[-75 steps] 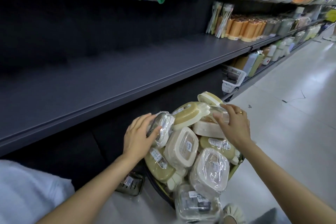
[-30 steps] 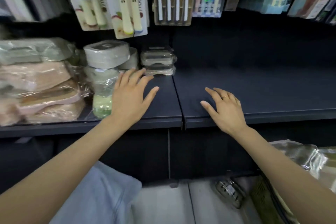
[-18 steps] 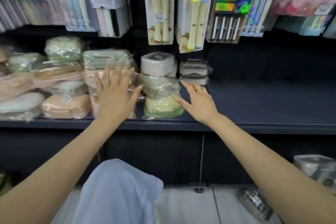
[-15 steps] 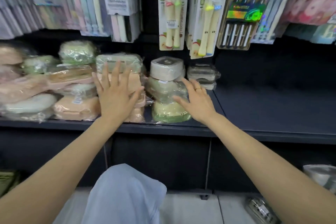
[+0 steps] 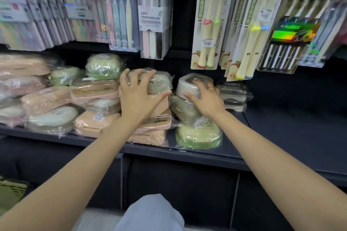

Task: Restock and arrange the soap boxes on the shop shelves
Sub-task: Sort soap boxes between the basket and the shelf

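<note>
Both hands now on soap stacks, toothbrush pks (image 5: 152,13) overhead

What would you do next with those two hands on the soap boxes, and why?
Probably push both stacks gently back and square them up. The left hand lies spread on the green box topping the pink stack, and the right hand rests on the white box, whose stack leans unevenly. Bare shelf lies to the right.
</note>
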